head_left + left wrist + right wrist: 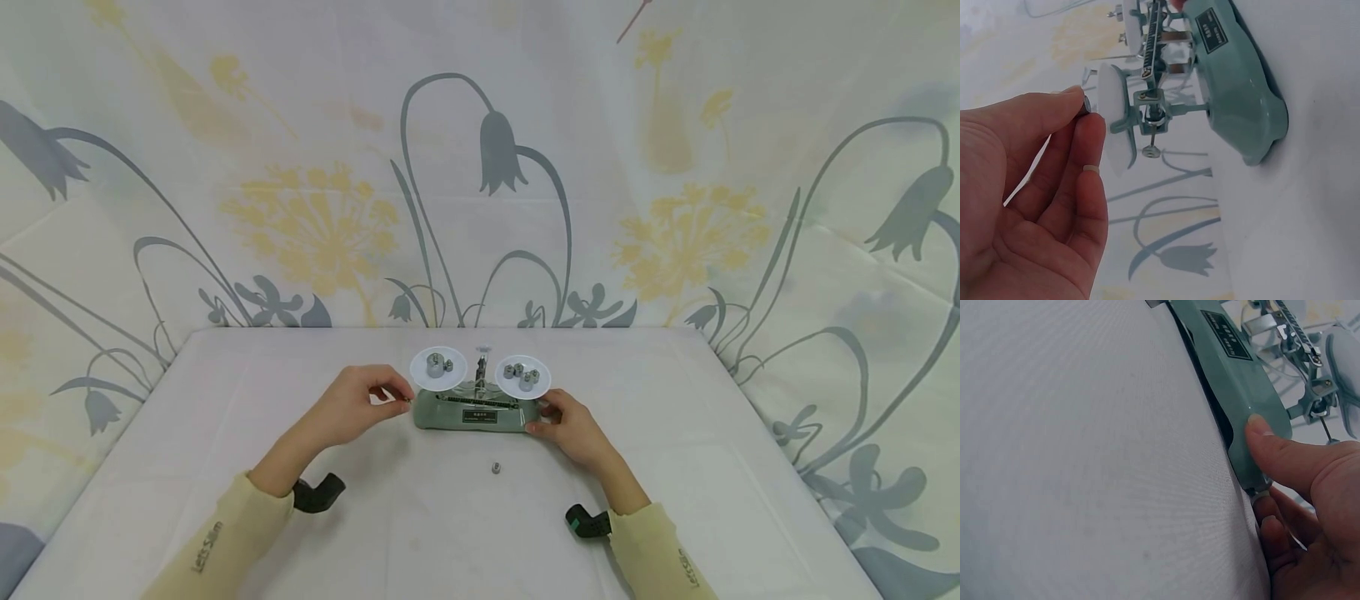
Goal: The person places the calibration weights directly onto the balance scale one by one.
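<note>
A green balance scale (pixel 431 414) with two white pans stands on the table. On its left pan (pixel 419 377) are a larger metal weight (pixel 435 365) and a small one; several metal weights (pixel 527 382) sit on the right pan (pixel 543 388). My left hand (pixel 352 406), just left of the scale, pinches a small metal weight (pixel 1087 104) between thumb and fingertips, close by the left pan in the left wrist view. My right hand (pixel 576 429) holds the right end of the base (pixel 1254 450), thumb on the front and the other fingers around the end.
One small metal weight (pixel 496 468) stands on the white table (pixel 450 533) in front of the scale. Behind the table hangs a flowered cloth (pixel 337 125). Black wrist devices (pixel 318 493) stick out from both sleeves.
</note>
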Demonstrator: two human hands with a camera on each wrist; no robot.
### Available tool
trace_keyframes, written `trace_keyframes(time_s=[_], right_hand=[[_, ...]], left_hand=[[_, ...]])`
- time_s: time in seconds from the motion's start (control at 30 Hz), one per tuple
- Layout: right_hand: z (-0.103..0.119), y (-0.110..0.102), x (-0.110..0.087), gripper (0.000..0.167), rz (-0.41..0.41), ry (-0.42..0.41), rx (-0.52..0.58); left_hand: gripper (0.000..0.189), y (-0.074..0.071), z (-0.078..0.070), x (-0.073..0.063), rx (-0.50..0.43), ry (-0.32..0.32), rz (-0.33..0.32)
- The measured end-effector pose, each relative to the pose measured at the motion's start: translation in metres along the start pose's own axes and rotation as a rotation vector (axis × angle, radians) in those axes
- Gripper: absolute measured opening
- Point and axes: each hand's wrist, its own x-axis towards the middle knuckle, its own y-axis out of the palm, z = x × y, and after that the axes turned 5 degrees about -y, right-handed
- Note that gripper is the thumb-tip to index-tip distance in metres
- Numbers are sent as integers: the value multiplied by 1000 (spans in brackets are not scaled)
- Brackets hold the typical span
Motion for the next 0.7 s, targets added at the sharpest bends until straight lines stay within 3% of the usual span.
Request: trace_keyframes(time_s=[0.4,0.7], right_hand=[[-1,1,1,51,-1,0,-3],[-3,0,0,51,-2,-2,2]], left_hand=[[13,-4,-8,13,6,36,-24],[12,-8,-12,26,33,65,16]])
